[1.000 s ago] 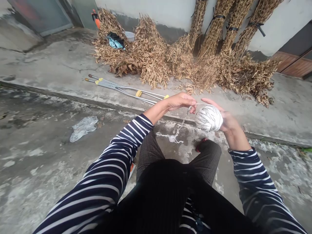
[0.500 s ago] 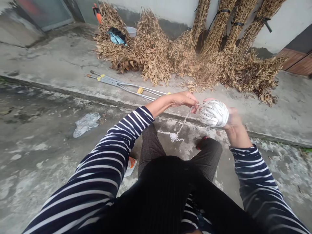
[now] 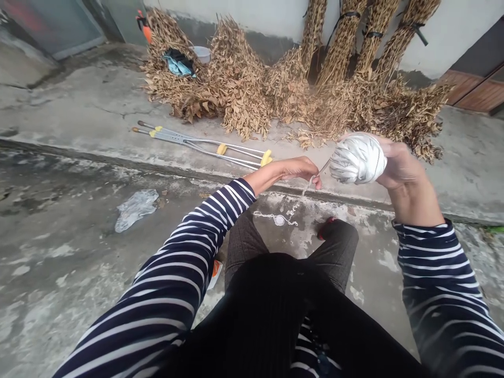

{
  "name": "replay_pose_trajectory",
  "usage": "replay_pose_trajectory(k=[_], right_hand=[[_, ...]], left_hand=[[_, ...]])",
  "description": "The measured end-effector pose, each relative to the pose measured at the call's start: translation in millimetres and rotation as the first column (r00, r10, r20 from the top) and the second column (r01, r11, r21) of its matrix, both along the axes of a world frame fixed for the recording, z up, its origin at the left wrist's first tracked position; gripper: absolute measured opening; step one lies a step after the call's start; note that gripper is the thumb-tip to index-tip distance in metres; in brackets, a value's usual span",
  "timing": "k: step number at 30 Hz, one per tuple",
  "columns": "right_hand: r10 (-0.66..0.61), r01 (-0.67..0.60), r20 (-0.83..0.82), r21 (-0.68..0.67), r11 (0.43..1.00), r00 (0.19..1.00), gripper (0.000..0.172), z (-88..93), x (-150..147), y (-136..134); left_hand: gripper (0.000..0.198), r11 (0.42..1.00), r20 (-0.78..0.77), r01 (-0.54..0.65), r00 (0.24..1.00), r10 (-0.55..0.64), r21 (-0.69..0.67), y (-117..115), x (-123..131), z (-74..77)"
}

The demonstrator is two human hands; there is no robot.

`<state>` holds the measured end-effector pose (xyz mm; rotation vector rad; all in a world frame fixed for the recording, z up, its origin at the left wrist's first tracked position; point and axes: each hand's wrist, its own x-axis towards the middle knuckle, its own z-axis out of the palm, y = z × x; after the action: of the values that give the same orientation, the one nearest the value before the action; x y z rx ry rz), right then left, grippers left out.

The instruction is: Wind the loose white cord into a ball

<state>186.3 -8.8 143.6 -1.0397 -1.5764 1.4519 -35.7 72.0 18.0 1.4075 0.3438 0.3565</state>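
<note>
A large ball of white strip or cord (image 3: 358, 158) is gripped from its right side by my right hand (image 3: 401, 165). From the ball's left side a thin strand runs to my left hand (image 3: 301, 169), whose fingers are bent round it. Below that hand the strand hangs toward the ground. A small white round piece with loose cord (image 3: 279, 220) lies on the concrete between my feet.
Aluminium crutches with yellow pads (image 3: 200, 146) lie on the raised concrete ledge. Dry plant bundles (image 3: 244, 79) lean along the wall. A crumpled plastic bag (image 3: 137, 209) is on the lower ground at left, and an orange-and-white packet (image 3: 214, 273) sits by my left leg.
My right hand has lifted the ball up and to the right. My left hand is slightly lower, and the gap between the hands is wider.
</note>
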Motion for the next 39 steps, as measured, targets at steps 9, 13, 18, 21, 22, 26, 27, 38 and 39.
replay_pose_trajectory(k=[9, 13, 18, 21, 22, 26, 27, 38, 39], right_hand=[[0.050, -0.046, -0.229, 0.025, 0.999, 0.972, 0.052, 15.8, 3, 17], [0.106, -0.116, -0.363, -0.004, 0.993, 0.926, 0.052, 8.9, 3, 24], [0.087, -0.112, -0.349, -0.052, 0.992, 0.933, 0.052, -7.6, -3, 29], [0.064, -0.088, -0.312, -0.064, 0.994, 0.948, 0.056, -12.9, -11, 32], [0.041, -0.063, -0.292, -0.065, 0.996, 0.956, 0.058, -13.7, -15, 31], [-0.082, 0.075, -0.176, -0.051, 0.996, 0.981, 0.068, -13.0, -31, 24], [-0.100, 0.094, -0.150, -0.047, 0.994, 0.984, 0.070, -11.8, -34, 22], [-0.103, 0.104, 0.022, -0.056, 0.993, 0.994, 0.055, -5.5, -14, 25], [-0.100, 0.102, 0.035, -0.054, 0.993, 0.994, 0.053, -7.1, -13, 25]], left_hand=[[0.021, 0.997, -0.023, -0.071, 0.997, 0.072, 0.010, -17, 5, -8.3], [0.007, 0.838, -0.077, -0.530, 0.837, 0.542, 0.132, -16, 5, -19.6], [0.033, 0.675, 0.262, -0.729, 0.678, 0.687, 0.114, -18, 4, 4.3], [0.040, 0.682, 0.368, -0.727, 0.656, 0.659, 0.076, -24, 15, 16.5], [0.037, 0.664, 0.372, -0.744, 0.637, 0.675, 0.069, -26, 20, 17.7], [0.008, 0.545, 0.322, -0.837, 0.533, 0.783, 0.060, -26, 35, 15.2], [0.007, 0.538, 0.302, -0.840, 0.530, 0.792, 0.062, -26, 37, 14.7], [0.016, 0.720, 0.213, -0.694, 0.706, 0.676, 0.017, -28, 26, 15.7], [0.019, 0.734, 0.214, -0.679, 0.718, 0.662, 0.008, -27, 25, 14.3]])
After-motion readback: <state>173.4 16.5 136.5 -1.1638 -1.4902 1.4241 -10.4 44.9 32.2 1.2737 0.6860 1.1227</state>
